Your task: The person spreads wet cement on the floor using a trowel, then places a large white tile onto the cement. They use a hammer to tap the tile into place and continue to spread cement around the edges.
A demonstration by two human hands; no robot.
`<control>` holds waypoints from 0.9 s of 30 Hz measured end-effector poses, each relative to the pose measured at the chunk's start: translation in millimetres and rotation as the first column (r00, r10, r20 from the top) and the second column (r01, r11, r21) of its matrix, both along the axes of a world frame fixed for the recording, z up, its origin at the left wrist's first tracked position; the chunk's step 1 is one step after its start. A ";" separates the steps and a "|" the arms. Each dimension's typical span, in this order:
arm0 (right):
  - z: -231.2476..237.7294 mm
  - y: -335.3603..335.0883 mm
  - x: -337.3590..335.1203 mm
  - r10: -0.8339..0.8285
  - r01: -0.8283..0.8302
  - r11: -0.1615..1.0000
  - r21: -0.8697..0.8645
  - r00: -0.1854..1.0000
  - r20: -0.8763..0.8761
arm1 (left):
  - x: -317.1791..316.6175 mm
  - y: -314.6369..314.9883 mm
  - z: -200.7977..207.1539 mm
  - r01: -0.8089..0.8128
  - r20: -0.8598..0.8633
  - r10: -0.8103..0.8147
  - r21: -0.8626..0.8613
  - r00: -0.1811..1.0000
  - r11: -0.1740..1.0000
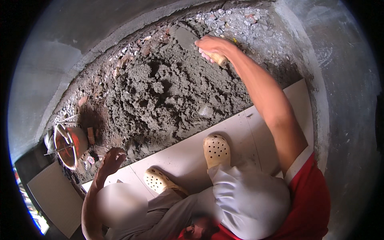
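My right hand reaches to the far side and is closed around the wooden handle of a trowel. The trowel's grey blade lies against the far edge of a spread of wet, lumpy mortar. At the near left edge of that mortar hangs my left hand, its fingers loosely bent with a gap beside the thumb. Nothing shows in it.
An orange bucket with a pale rim stands at the left. White floor tiles lie under my feet in cream clogs. Loose rubble covers the far ground, and grey walls rise around.
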State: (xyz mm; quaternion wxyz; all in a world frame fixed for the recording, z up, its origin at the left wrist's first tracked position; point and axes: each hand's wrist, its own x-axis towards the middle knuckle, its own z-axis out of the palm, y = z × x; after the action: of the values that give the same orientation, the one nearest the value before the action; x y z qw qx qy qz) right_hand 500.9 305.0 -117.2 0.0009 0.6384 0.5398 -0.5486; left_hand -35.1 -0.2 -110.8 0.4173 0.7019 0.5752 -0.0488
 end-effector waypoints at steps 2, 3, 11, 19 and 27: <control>2.4 13.1 9.4 0.092 -0.090 0.995 -0.032 0.994 0.066 | 6.4 16.5 -0.7 0.140 0.012 -0.142 0.108 0.990 0.984; 4.8 15.9 13.4 0.157 -0.152 0.987 -0.055 0.984 0.087 | 11.9 20.2 -0.3 0.130 0.003 -0.132 0.134 0.991 0.982; 37.4 -47.3 56.4 0.249 -0.244 0.968 -0.054 0.921 0.299 | 29.9 23.0 42.4 -0.036 -0.015 0.038 0.101 0.999 0.994; 41.4 -124.9 93.1 0.332 -0.428 0.894 0.132 0.831 0.447 | 8.1 -11.9 76.2 -0.050 -0.092 0.058 0.092 0.994 0.995; 41.1 -88.7 10.7 0.395 -0.598 0.635 0.490 0.796 0.459 | 28.5 -49.4 84.5 -0.136 -0.036 0.139 0.066 0.990 0.988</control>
State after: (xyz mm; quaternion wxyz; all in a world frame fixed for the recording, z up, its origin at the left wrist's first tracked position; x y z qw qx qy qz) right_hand 511.6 216.2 -76.1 0.0313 0.5042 0.8362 -0.2133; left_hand -6.6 -49.6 -26.3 0.3853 0.6723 0.6319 -0.0159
